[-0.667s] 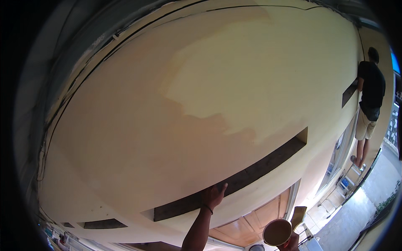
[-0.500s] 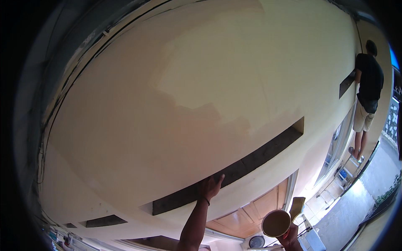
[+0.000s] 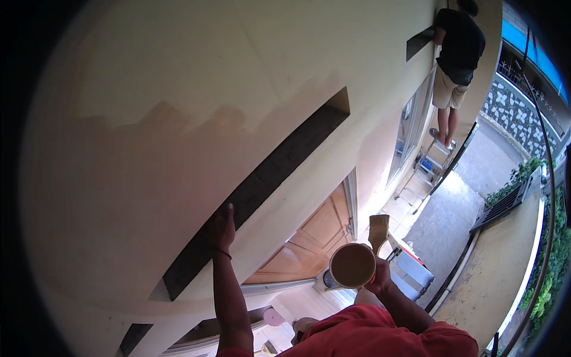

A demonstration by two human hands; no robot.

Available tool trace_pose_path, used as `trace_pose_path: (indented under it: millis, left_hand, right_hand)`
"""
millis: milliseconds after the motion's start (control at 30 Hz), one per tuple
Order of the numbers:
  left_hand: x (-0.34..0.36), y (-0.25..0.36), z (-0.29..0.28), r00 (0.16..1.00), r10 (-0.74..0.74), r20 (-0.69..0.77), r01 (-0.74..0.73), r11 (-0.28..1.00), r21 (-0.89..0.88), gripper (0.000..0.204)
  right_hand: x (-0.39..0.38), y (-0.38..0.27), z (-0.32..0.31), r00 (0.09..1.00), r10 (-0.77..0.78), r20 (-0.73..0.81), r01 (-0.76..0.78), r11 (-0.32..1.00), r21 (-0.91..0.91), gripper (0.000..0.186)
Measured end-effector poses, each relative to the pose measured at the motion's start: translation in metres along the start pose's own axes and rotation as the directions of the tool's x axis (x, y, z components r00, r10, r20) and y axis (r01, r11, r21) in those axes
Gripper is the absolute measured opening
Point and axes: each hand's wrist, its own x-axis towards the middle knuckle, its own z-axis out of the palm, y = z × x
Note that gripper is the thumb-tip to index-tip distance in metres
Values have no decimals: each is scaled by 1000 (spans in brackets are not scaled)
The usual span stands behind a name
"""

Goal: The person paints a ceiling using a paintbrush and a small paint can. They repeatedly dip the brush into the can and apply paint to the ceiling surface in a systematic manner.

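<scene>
My left hand [image 3: 223,229] holds the lower ledge of a long dark slot [image 3: 262,181] in the wall. Its thumb points up, and the other fingers are partly lost in the dark recess. My right hand [image 3: 380,275] is closed round a round paint cup [image 3: 353,275], seen from above with paint-coloured liquid inside. A flat, wide paintbrush [image 3: 379,232] sticks up beside the cup's rim, held in the same hand. Before me the wall [image 3: 148,160] carries a pinkish area below and a yellowish one above, meeting in an uneven edge.
Below the slot is a wooden door [image 3: 312,238]. At the far right a person [image 3: 461,50] in a dark top stands on a metal stepladder [image 3: 433,157], facing the wall. A low boundary wall [image 3: 496,262] and a cable [image 3: 550,196] run along the right. A paved driveway [image 3: 440,220] lies below.
My view has tilted downward and to the right, so my red sleeves and the ground now show. The left hand stays on the slot's ledge; the right still holds cup and brush.
</scene>
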Motion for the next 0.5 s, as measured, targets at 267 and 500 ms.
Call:
trace_pose_path:
  millis: [267,500]
  left_hand:
    - [-9,7,-6,1000,1,-6,-1,1000,-23,95]
    - [3,-3,4,998,35,-45,-34,999,22,92]
  right_hand:
    - [-4,-4,-20,999,23,36,-24,999,32,45]
    - [-14,-9,-11,998,22,-51,-24,999,-41,45]
